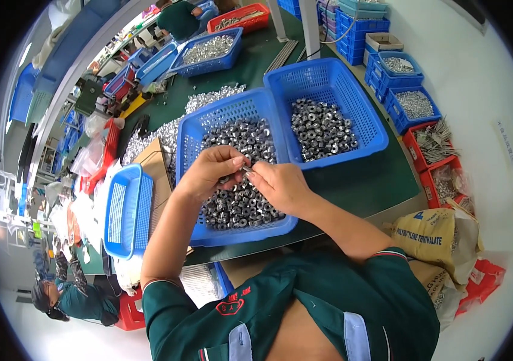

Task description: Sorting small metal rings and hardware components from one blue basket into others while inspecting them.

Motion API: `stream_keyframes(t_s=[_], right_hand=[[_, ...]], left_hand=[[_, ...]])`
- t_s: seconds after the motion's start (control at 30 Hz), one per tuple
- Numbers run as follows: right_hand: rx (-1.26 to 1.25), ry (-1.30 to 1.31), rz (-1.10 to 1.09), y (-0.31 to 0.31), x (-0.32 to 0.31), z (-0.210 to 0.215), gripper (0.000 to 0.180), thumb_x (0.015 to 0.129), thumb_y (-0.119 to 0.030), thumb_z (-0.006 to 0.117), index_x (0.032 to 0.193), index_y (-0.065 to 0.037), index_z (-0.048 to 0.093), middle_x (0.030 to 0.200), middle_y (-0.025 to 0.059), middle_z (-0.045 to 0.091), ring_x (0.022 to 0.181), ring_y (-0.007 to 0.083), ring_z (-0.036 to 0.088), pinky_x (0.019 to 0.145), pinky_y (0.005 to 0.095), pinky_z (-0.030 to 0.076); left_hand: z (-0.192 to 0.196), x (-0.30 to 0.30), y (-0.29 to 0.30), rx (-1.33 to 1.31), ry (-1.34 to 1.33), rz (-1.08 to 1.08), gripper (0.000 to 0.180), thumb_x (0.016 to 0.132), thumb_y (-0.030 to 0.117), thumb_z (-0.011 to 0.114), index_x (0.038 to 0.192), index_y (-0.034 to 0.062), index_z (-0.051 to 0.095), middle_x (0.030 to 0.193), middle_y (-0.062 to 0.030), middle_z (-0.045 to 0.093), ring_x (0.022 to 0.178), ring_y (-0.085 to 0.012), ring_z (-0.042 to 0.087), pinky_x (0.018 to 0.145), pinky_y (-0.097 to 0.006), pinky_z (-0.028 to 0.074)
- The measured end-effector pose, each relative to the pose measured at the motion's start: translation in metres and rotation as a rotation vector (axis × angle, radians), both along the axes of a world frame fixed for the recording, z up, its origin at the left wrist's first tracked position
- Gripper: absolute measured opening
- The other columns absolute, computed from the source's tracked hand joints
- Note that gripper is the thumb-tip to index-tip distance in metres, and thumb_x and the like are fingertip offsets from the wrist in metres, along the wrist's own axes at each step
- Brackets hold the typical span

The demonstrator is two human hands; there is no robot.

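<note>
Dark blue printing ran across the upper yellow sack (426, 231) at the right: a large mark, then a long line of Latin capitals along the slumped side. On the paler sack (435, 279) below it, more dark capitals showed, partly cut off by folds. The white wall (485, 78) bore a column of dark characters (505, 142), small and slanted near the picture's edge. On the green shirt (334, 280), red stitching formed a rounded emblem (230, 308) around Latin letters, with small red characters (239, 293) above, too fine to make out.
</note>
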State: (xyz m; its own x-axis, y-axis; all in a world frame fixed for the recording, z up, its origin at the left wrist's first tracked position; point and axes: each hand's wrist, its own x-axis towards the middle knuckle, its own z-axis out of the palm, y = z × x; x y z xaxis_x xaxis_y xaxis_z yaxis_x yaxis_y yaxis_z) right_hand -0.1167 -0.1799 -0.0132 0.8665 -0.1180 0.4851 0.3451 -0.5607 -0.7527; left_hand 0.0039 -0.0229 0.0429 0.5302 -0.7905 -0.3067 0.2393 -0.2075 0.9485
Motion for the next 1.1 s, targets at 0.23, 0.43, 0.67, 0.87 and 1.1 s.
stream_keyframes(t_s=[0.23, 0.43, 0.67, 0.87, 1.1], right_hand=[[-0.223, -0.05, 0.037, 0.001, -0.001, -0.007, 0.026, 0.089, -0.027, 0.059, 0.074, -0.007, 0.054, 0.056, 0.0162, 0.055, 0.054, 0.0382, 0.057, 0.05, 0.049, 0.043], [-0.309, 0.029, 0.074, 0.0, -0.001, -0.006, 0.028, 0.09, -0.032, 0.055, 0.078, -0.007, 0.057, 0.057, 0.0153, 0.057, 0.056, 0.037, 0.06, 0.052, 0.0492, 0.046], [-0.364, -0.016, 0.058, 0.001, 0.0, -0.007, 0.016, 0.083, -0.025, 0.063, 0.078, -0.01, 0.062, 0.058, 0.0105, 0.059, 0.053, 0.0331, 0.059, 0.049, 0.0458, 0.044], [-0.39, -0.049, 0.06, 0.004, 0.0, -0.013, 0.017, 0.081, -0.025, 0.064, 0.076, -0.009, 0.062, 0.058, 0.0109, 0.059, 0.052, 0.0335, 0.058, 0.048, 0.0456, 0.044], [-0.27, -0.122, 0.064, -0.004, 0.0, -0.01, 0.016, 0.085, -0.025, 0.06, 0.075, -0.012, 0.062, 0.06, 0.0143, 0.061, 0.055, 0.0343, 0.062, 0.049, 0.047, 0.046]], left_hand=[[0.073, 0.012, -0.08, 0.05, -0.281, -0.079, 0.023, 0.092, 0.022, 0.062, 0.098, -0.0004, 0.061, 0.07, -0.0036, 0.055, 0.053, -0.0064, 0.046, 0.043, -0.021, 0.031], [0.009, 0.023, -0.191, 0.344, -0.424, -0.455, 0.024, 0.087, 0.022, 0.066, 0.101, 0.0031, 0.063, 0.074, -0.0031, 0.061, 0.059, -0.0085, 0.056, 0.047, -0.021, 0.04], [-0.069, 0.049, -0.243, 0.456, -1.377, -0.494, 0.022, 0.077, 0.02, 0.07, 0.097, 0.0114, 0.069, 0.086, -0.0127, 0.068, 0.083, -0.0284, 0.065, 0.075, -0.039, 0.053], [-0.076, 0.057, -0.239, 0.361, -1.386, -0.406, 0.029, 0.077, 0.024, 0.069, 0.105, 0.016, 0.07, 0.1, -0.0142, 0.065, 0.107, -0.0321, 0.057, 0.093, -0.041, 0.046], [0.015, 0.037, -0.156, 0.151, -1.255, -0.103, 0.027, 0.082, 0.019, 0.07, 0.107, 0.01, 0.069, 0.096, -0.0112, 0.066, 0.085, -0.0218, 0.063, 0.079, -0.034, 0.051]])
